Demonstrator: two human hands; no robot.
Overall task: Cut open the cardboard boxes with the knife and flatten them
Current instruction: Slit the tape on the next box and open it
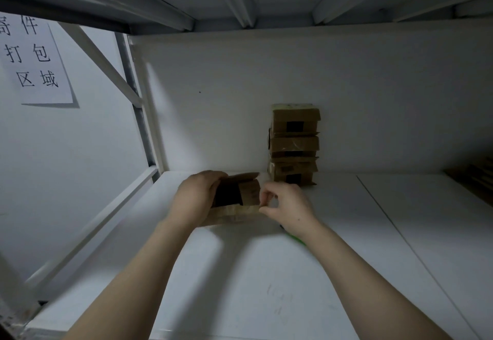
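A small brown cardboard box (246,195) stands on the white shelf surface (240,273) with its flaps open and a dark inside showing. My left hand (196,197) grips the box's left side. My right hand (286,205) pinches the edge of the right flap between thumb and fingers. A green object (296,239), perhaps the knife's handle, peeks out under my right wrist; most of it is hidden.
A stack of three closed cardboard boxes (293,143) stands against the back wall, just right of my hands. Brown flat cardboard (474,179) lies at the far right edge. White rack posts (138,115) stand at the left. A paper sign (32,56) hangs on the left wall.
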